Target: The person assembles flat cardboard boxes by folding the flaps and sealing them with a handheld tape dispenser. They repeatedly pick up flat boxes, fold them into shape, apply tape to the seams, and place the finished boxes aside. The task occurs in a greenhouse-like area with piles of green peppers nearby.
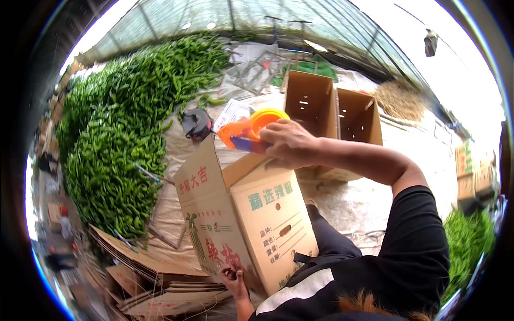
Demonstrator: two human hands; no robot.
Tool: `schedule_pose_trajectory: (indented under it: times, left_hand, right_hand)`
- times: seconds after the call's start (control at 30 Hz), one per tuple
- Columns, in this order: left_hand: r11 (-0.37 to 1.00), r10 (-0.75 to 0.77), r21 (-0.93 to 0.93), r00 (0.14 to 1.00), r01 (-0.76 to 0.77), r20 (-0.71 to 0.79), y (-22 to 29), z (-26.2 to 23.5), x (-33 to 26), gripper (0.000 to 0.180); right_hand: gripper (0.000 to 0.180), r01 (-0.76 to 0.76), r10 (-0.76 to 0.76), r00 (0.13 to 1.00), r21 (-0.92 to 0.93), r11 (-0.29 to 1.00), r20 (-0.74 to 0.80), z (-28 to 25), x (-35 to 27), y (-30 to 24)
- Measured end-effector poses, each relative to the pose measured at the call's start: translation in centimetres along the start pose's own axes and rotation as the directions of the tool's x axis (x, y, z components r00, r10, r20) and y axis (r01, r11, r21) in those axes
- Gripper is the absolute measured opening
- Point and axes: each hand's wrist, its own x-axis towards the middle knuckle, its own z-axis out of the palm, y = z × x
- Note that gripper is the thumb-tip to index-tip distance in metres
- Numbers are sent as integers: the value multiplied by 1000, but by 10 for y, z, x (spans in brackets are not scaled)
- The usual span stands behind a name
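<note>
A printed cardboard box stands tilted against my body, with a long flap raised at its far left. My right hand is closed round a tape dispenser, orange with a blue part and a yellow ring, held over the box's upper edge. Low on the box's left printed side, my left hand rests with its fingers curled against the cardboard. Part of that grip is hidden. The box's inside is mostly covered by the flap and my right hand.
Two open cardboard boxes stand ahead to the right. A wide heap of green peppers covers the left, near a dark bag. Flattened cartons are stacked at lower left. More peppers and stacked boxes are at right.
</note>
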Motion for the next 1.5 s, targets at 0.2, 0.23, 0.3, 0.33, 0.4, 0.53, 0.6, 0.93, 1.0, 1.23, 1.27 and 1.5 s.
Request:
schedule_pose_trajectory:
  times: [0.2, 0.23, 0.3, 0.33, 0.4, 0.53, 0.6, 0.93, 1.0, 1.23, 1.27, 1.5]
  left_hand:
    - [939, 339, 27, 936, -343, 99, 115, 28, -15, 64]
    - [902, 419, 41, 896, -429, 148, 141, 43, -24, 64]
    - [816, 547, 129, 824, -564, 148, 183, 78, -28, 78]
    - [833, 543, 28, 825, -553, 158, 200, 101, -27, 79]
    - [834, 548, -192, 817, -517, 178, 224, 163, -26, 81]
    - [783, 621, -254, 703, -567, 346, 260, 319, -13, 47]
    - [679, 719, -228, 568, -698, 400, 264, 380, 10, 45]
    - [-42, -104, 536, 538, -843, 837, 145, 571, 10, 128]
    - [-152, 30, 463, 464, -873, 885, 145, 605, -18, 122]
    - [163, -109, 723, 716, -672, 690, 41, 463, -5, 99]
    - [242, -122, 712, 707, -659, 697, 25, 427, -13, 90]
    - [523, -82, 853, 995, -7, 58, -107, 73, -113, 62]
  right_hand:
    - [42, -252, 235, 966, -180, 951, -109, -136, -114, -43]
    - [47, -275, 238, 958, -261, 926, -162, -169, -130, -57]
    - [34, -237, 47, 912, -429, 872, -408, -221, -166, -59]
    - [29, -246, -57, 853, -495, 833, -519, -242, -183, -61]
    - [32, -255, -128, 834, -581, 773, -537, -285, -220, -59]
    - [31, -450, -75, 770, -624, 639, -633, -321, -319, -44]
    - [26, -616, 118, 716, -544, 570, -688, -313, -372, -29]
    - [31, -969, 844, 227, -22, 248, -486, -27, -625, 86]
    - [30, -964, 866, 265, -83, 254, -425, -10, -673, 99]
    - [27, -873, 856, 475, -231, 430, -205, -59, -580, 10]
    - [22, -734, 744, 647, -402, 547, -170, -73, -574, 4]
    - [61, -777, 805, 591, 234, 584, -45, -39, -470, -78]
